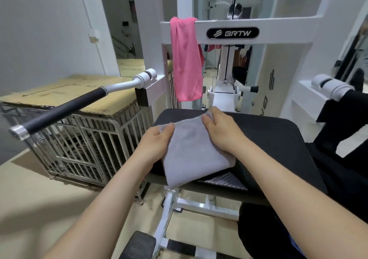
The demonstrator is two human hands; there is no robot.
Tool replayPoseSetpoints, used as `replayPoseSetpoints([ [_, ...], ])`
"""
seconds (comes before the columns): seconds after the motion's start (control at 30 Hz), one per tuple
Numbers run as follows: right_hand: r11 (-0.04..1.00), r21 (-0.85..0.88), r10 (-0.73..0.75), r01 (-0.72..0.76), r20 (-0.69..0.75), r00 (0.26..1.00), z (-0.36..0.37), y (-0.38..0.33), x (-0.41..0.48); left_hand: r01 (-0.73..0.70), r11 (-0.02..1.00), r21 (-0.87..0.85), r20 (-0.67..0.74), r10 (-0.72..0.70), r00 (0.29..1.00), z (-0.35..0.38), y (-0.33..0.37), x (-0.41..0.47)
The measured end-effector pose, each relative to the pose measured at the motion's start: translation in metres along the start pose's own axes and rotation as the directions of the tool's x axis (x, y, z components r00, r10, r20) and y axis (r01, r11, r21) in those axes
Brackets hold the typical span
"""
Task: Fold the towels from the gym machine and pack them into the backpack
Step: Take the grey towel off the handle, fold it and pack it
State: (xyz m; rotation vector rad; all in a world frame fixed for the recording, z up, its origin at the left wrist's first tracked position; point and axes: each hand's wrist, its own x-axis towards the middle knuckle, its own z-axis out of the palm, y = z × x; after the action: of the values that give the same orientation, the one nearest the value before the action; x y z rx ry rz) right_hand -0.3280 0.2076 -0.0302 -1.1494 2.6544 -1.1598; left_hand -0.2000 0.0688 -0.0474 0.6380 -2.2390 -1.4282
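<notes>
Grey towel (191,155), folded to a rectangle, lies on the left part of the bench (268,135); its near corner overhangs the bench's near edge. Left hand (153,145) pinches the towel's far-left corner. Right hand (221,131) pinches the far-right corner, close to the bench's far edge. 2 hands, 1 towel. Black pad shows right of the towel. Left, just beside the bench: wire cage (83,143) under cardboard (59,93), with a black handle (59,113) jutting over it. Beyond: pink towel (186,63) draped over the white crossbar (278,21), hanging free above the bench's far edge
</notes>
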Motion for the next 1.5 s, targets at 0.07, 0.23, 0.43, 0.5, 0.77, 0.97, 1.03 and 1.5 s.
replayPoseSetpoints([
  [0.07,0.988,-0.149,0.040,-0.033,0.045,0.998,0.016,0.004,0.018,-0.011,0.993,0.116,-0.042,0.016,0.999,0.001,-0.005,0.015],
  [0.23,0.892,-0.452,0.034,-0.009,0.049,0.998,0.037,0.004,0.028,-0.040,0.974,0.223,-0.055,0.053,0.997,0.000,-0.020,0.031],
  [0.43,0.939,-0.309,0.161,-0.149,0.014,0.987,0.034,0.008,0.040,0.010,0.994,0.107,0.027,-0.013,1.000,-0.006,-0.028,0.043],
  [0.5,0.942,-0.245,0.218,-0.230,-0.072,0.973,0.033,0.009,0.036,0.052,0.993,0.104,0.047,-0.057,0.997,-0.009,-0.031,0.046],
  [0.77,0.851,-0.489,0.192,-0.189,-0.044,0.980,0.016,-0.006,0.019,-0.171,0.693,0.701,-0.082,0.317,0.945,-0.012,-0.029,0.036],
  [0.97,0.945,-0.140,0.311,-0.295,0.106,0.945,-0.022,0.001,-0.033,-0.045,0.841,0.540,0.035,0.032,0.999,-0.019,-0.027,0.036],
  [1.03,0.963,-0.107,0.239,-0.246,-0.070,0.968,0.000,0.009,-0.049,-0.057,0.844,0.533,0.036,0.044,0.998,-0.019,-0.025,0.034],
  [1.5,0.267,0.951,0.228,-0.154,0.093,0.969,-0.029,-0.019,-0.103,-0.687,0.726,-0.017,0.238,0.671,0.703,0.045,0.062,-0.056],
])
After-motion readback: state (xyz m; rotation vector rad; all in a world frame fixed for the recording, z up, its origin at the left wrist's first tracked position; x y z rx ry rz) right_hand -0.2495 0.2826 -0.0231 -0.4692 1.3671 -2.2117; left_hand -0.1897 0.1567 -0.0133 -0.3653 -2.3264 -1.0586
